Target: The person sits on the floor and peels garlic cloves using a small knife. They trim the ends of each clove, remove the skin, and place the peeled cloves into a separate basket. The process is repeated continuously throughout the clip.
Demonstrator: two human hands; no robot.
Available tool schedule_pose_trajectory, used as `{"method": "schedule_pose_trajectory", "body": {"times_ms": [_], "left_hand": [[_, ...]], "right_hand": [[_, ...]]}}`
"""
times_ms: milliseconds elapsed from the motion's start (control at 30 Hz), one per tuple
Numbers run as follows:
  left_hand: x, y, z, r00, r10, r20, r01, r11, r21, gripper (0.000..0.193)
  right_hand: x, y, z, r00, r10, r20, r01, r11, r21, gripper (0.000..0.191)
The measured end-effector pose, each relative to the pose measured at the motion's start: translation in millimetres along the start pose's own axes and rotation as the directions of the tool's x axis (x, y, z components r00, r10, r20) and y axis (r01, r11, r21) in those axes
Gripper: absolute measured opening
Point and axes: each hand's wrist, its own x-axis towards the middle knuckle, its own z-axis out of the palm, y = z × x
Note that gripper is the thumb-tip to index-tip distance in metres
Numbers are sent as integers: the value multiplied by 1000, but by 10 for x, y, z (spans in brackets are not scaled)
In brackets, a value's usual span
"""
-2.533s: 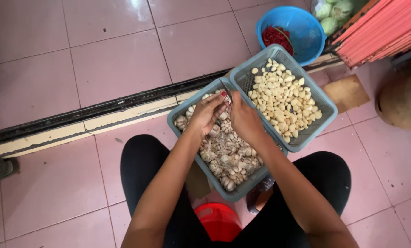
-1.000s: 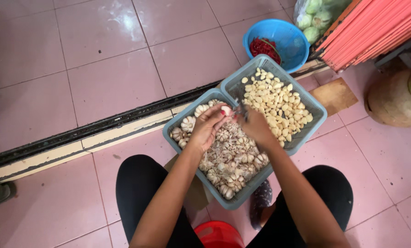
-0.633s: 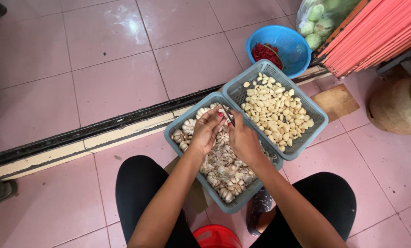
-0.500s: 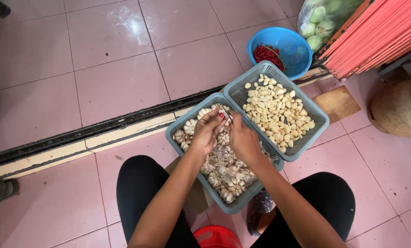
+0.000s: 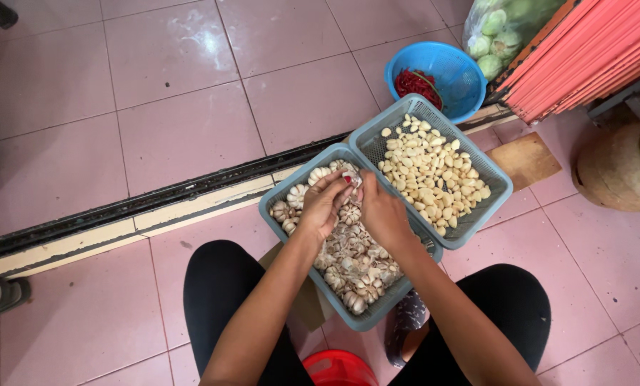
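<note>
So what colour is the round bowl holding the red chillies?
Bright blue bowl, clearest in the head view.

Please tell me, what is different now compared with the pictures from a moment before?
Very little. Both hands, left hand and right hand, have stayed over the basket of garlic bulbs, working one small piece of garlic between the fingertips; they shifted only slightly. The basket of peeled cloves and the blue bowl of red chillies did not move.

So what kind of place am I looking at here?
Probably a market stall or food-prep spot at floor level: pink floor tiles, a grey basket of whole garlic bulbs beside one of peeled cloves, a blue colander of red chillies, and bagged green vegetables.
</note>
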Motion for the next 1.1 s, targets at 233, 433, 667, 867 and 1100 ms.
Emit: {"method": "schedule_pose_trajectory", "body": {"times_ms": [233,433,667,867,1100], "left_hand": [[-78,23,185,996,-60,60,51,990,134,32],[-232,143,350,986,-122,115,107,986,127,34],[-237,169,321,989,-83,119,69,991,117,34],[-35,25,154,998,-46,43,46,999,4,34],[59,-104,127,998,-30,55,35,996,-80,36]], "right_hand": [[120,138,-44,985,138,103,-138,990,-5,44],[177,372,-30,980,182,81,-182,983,-3,37],[76,462,-230,981,153,121,-154,988,0,15],[20,89,-371,985,135,110,-152,974,165,48],[-10,-58,-328,993,74,87,-77,996,35,42]]}}
